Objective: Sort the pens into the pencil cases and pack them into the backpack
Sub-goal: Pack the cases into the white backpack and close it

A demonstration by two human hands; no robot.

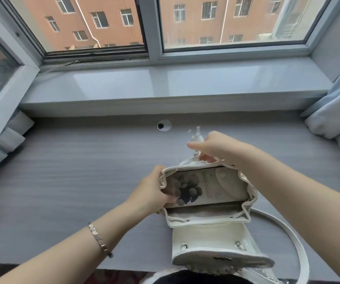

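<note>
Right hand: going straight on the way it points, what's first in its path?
The right hand, pinching a blurred pale item, points away and left past the far rim of the backpack. Nothing stands in that line; depending on height, it would meet the desk near the cable grommet, else the windowsill front.

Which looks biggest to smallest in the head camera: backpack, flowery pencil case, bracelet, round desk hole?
backpack
pencil case, partly hidden inside it
bracelet and desk hole: unsure, since the bracelet is nearer the camera
</note>
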